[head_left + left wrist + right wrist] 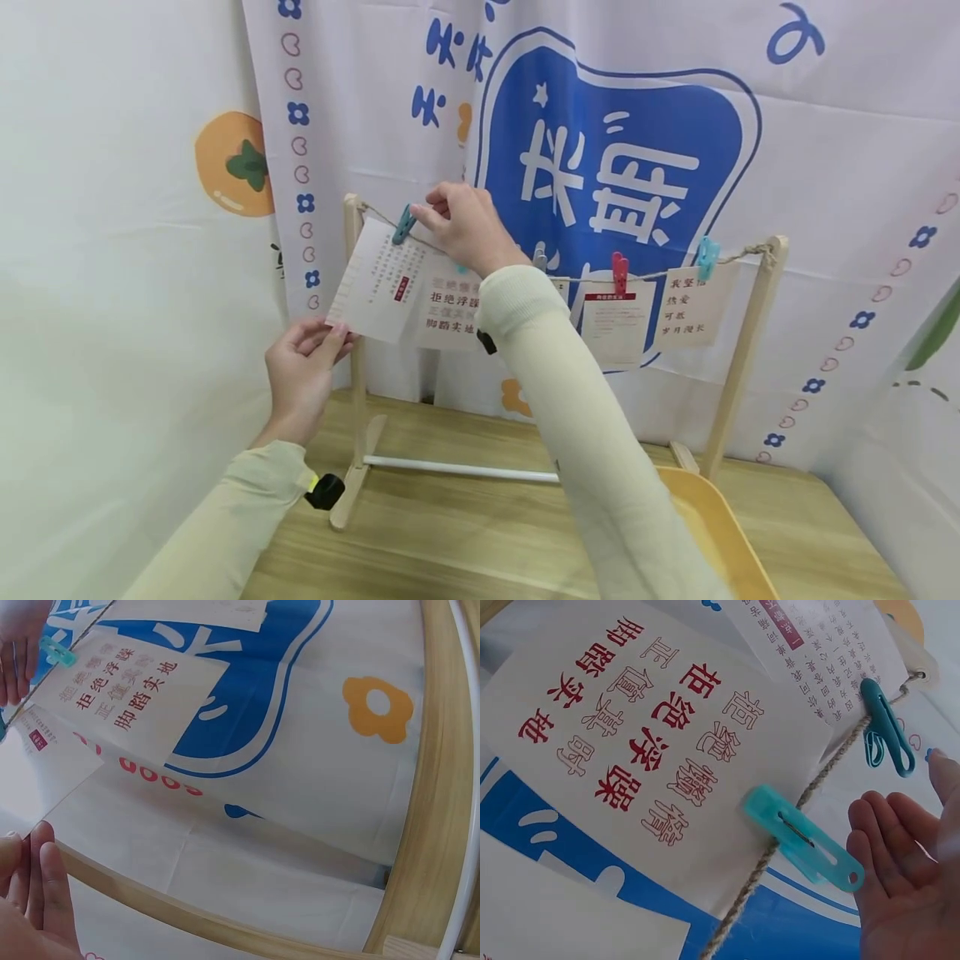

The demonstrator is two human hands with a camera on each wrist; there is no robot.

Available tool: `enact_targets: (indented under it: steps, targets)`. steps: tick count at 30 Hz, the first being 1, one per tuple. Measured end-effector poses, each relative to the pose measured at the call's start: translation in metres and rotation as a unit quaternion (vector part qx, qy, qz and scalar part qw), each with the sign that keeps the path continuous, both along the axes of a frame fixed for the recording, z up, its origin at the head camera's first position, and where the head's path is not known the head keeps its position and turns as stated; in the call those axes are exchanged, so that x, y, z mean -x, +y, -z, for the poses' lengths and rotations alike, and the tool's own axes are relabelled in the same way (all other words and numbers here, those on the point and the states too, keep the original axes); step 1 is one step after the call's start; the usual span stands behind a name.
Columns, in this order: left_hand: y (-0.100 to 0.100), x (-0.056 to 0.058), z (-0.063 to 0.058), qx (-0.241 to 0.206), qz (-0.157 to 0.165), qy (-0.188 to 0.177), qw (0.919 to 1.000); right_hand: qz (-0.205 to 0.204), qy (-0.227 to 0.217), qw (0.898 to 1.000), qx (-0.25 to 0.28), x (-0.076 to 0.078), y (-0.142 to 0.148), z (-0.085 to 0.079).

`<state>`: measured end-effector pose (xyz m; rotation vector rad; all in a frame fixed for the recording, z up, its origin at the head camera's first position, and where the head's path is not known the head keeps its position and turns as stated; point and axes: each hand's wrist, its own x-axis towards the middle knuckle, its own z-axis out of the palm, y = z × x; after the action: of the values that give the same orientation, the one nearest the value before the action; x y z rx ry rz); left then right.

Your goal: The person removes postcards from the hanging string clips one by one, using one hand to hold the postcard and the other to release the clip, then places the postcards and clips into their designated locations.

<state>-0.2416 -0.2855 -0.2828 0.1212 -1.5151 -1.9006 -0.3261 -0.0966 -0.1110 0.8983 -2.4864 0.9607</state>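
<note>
A white printed card (375, 283) hangs tilted at the left end of a twine rope (742, 896). The dark teal clothespin (885, 724) clips its upper edge to the rope. My left hand (302, 367) pinches the card's lower corner between thumb and fingers. Just right of that clothespin is my right hand (471, 227); in the right wrist view its fingers are loosely bent, apart from the clothespin, with nothing between them. Beside the first card hangs a card with large red characters (630, 712), held by a light turquoise clothespin (802, 836).
Wooden posts (738, 358) carry the rope, with a white rod (465, 469) low between them. Further right hang a card under a red clothespin (619, 271) and one under a turquoise clothespin (707, 258). A yellow tray (720, 508) lies on the wooden table (442, 533).
</note>
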Motion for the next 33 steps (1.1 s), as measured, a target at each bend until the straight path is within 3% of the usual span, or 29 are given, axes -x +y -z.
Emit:
enact_targets:
  steps: [12, 24, 33]
  targets:
    - [0.003, -0.003, -0.003, 0.019, 0.009, -0.027, 0.9994, 0.005, -0.066, 0.998, 0.011, 0.011, -0.007, -0.001]
    - [0.000, -0.004, -0.004, 0.010, 0.013, -0.028, 0.9995, -0.007, -0.074, 0.997, -0.010, 0.013, -0.017, -0.001]
    - [-0.001, -0.004, -0.004, 0.009, 0.016, -0.041, 0.9990, -0.013, -0.093, 0.996, 0.011, 0.011, -0.019, -0.001]
